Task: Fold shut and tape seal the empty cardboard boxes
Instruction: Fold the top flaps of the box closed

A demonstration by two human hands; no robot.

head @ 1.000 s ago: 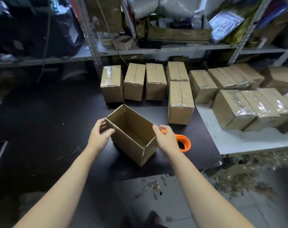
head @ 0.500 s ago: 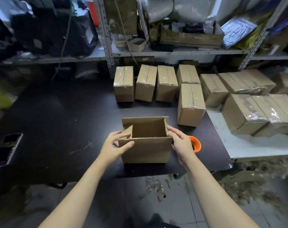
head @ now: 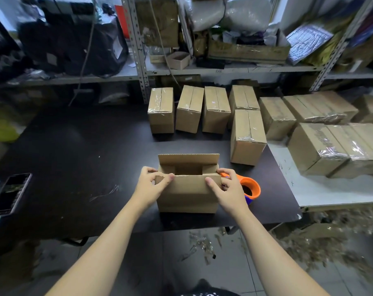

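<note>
We pinch the open box (head: 187,195) at its near top corners, left hand (head: 153,184) and right hand (head: 228,189), so the end flaps lie tucked (near the bench (head: 85,157) edge); the tape dispenser (head: 250,186) waits beside.

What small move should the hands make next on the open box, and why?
Probably fold the near long flap inward. The short side flaps are already turned in, the left hand and the right hand pinch this flap's corners, and the far flap stands upright, so the cardboard box is open.
</note>
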